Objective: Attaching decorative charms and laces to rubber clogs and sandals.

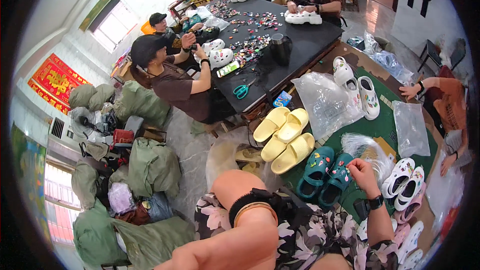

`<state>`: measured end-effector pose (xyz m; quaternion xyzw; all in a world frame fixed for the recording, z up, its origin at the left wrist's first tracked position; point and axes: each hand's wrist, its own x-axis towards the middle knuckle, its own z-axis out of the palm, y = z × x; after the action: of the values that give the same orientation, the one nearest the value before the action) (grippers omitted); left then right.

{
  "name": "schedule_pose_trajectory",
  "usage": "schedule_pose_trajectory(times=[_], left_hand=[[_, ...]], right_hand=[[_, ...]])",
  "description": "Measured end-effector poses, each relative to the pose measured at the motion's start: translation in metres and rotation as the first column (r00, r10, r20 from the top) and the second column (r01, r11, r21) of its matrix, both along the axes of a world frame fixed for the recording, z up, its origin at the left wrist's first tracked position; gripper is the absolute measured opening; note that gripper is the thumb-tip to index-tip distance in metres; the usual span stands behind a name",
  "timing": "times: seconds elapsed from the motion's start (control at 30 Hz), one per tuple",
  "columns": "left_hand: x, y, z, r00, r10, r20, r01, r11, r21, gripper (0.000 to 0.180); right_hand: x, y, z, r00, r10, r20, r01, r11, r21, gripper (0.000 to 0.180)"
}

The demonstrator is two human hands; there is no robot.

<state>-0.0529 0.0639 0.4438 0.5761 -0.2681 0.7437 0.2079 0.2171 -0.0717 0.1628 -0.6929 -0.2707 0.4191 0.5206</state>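
1. The left hand is out of view: only the left forearm (240, 235), with a black band and a gold bangle at the wrist, comes up from the lower edge, well apart from the shoes, so its grip cannot be told.
2. The yellow slides (284, 139) lie stacked at the near-left corner of the green mat (385, 125), untouched by either hand.
3. The teal clogs (326, 171) sit side by side just right of the slides, near the mat's front edge (their long axes run from lower left to upper right, toes away from the person). The right-hand clog touches the right hand.
4. The right hand (364, 174), a dark watch at its wrist, is by far the nearer one. Its fingers are curled shut, pinching at the right clog's upper; what small thing they hold, if any, is too small to tell. The clog lies to the hand's left and slightly below.
5. White clogs (404, 176) with coloured charms rest just right of that hand, toward the mat's right edge.
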Motion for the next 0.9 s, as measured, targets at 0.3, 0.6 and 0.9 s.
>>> schedule_pose_trajectory(times=[0.3, 0.6, 0.9], left_hand=[[0.051, 0.009, -0.001, 0.958, 0.034, 0.285, -0.039, 0.999, 0.011, 0.035], [0.050, 0.025, -0.011, 0.982, -0.070, 0.176, 0.073, 0.997, -0.008, 0.043], [0.158, 0.088, -0.080, 0.633, -0.773, 0.033, 0.366, 0.262, -0.893, 0.014]], right_hand=[[-0.003, 0.000, -0.003, 0.999, -0.008, 0.043, 0.009, 1.000, -0.029, 0.012], [-0.005, -0.013, -0.010, 1.000, -0.027, 0.014, 0.027, 0.999, -0.045, 0.012], [0.008, 0.026, 0.061, 0.779, -0.407, 0.476, 0.177, 0.872, 0.456, 0.016]])
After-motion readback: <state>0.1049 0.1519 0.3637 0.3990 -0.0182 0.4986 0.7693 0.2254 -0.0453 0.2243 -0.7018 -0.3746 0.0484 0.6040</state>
